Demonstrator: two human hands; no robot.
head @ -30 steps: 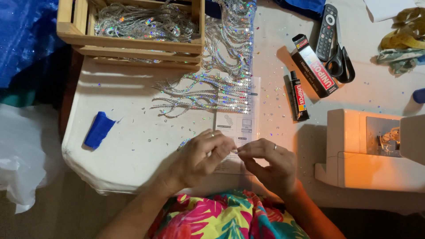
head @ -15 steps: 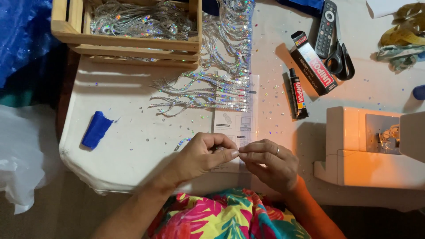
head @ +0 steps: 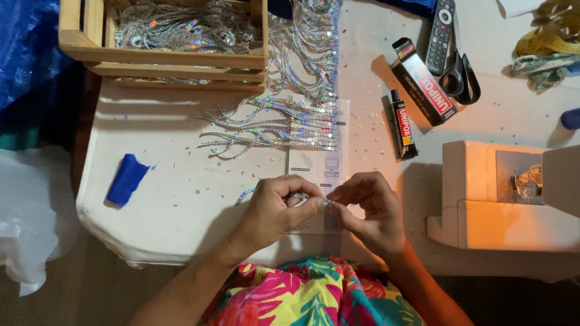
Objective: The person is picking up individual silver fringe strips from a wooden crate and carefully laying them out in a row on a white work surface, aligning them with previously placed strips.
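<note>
Near the desk's (head: 181, 199) front edge, the left hand (head: 275, 208) and right hand (head: 368, 208) met fingertip to fingertip, both pinching a short sequin strand (head: 302, 196); more strands (head: 272, 127) lay mid-desk; a glue tube (head: 403, 124) lay rightward.

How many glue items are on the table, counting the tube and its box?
2. The black glue tube lies right of the sequin strands, and its black-and-red box lies just beyond it beside the remote control. None seems hidden.
</note>
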